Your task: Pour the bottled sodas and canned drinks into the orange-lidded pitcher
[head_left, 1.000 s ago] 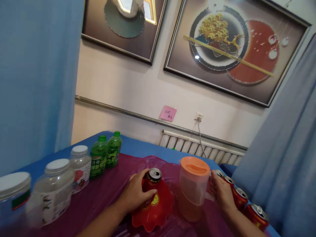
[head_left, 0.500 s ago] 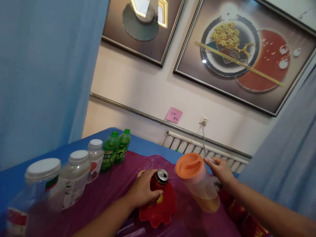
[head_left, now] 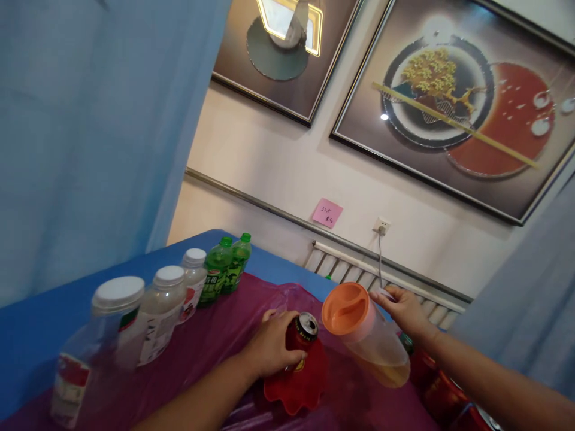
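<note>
Wrapped around a red drink can (head_left: 302, 336) with an open top is my left hand (head_left: 275, 346). The can is over a red scalloped mat or dish (head_left: 309, 383); whether it touches is hidden by my fingers. My right hand (head_left: 402, 311) grips the handle of a clear plastic pitcher (head_left: 381, 353) with an orange lid (head_left: 347, 308). Tilted with its lid toward the can, the pitcher has some yellowish liquid near its bottom. A gap separates the lid from the can.
Clear jars with white lids (head_left: 117, 293) and green bottles (head_left: 215, 272) line the left side. More red cans (head_left: 442, 392) stand at the right under my forearm. Purple plastic sheeting (head_left: 202, 365) covers part of the blue table (head_left: 179, 251). A radiator (head_left: 335, 260) is behind.
The pitcher has tipped further toward the can, its lid coming closer. My left hand keeps hold of the can. The camera view has shifted, moving the scene rightward.
</note>
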{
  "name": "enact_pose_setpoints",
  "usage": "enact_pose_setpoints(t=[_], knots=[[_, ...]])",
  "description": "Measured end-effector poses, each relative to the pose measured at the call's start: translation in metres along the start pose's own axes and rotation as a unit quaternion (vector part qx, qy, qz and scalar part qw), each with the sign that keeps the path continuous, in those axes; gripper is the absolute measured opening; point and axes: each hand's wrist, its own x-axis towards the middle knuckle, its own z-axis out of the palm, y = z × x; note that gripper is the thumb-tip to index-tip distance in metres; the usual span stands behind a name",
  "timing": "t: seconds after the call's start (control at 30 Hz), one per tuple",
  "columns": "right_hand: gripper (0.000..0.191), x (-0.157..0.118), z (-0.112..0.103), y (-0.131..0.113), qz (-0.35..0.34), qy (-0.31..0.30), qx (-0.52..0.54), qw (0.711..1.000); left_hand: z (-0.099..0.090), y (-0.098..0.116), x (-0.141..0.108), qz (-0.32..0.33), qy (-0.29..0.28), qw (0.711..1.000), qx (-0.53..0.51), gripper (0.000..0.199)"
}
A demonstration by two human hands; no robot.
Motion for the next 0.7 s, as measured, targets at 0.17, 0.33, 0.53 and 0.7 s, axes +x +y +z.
enact_pose_setpoints(t=[0.17, 0.33, 0.53, 0.7], knots=[[0.063, 0.0026, 0.0009, -0.0016, -0.009, -0.002, -0.016, 1.0, 0.0013, -0.001, -0.0003, 0.005, 0.001, 1.0, -0.008, 0.065], [0.064, 0.0019, 0.0025, 0.0011, -0.014, -0.002, -0.021, 1.0, 0.0021, -0.0005, -0.0009, -0.001, 0.001, 1.0, -0.002, 0.064], [0.065, -0.0023, 0.0068, 0.002, -0.013, -0.011, -0.011, 1.0, 0.0009, 0.0012, -0.001, -0.006, -0.005, 1.0, -0.004, 0.063], [0.064, -0.0041, 0.0083, -0.0011, -0.01, -0.02, -0.012, 1.0, 0.0005, 0.0014, -0.0012, -0.006, -0.01, 1.0, -0.014, 0.065]])
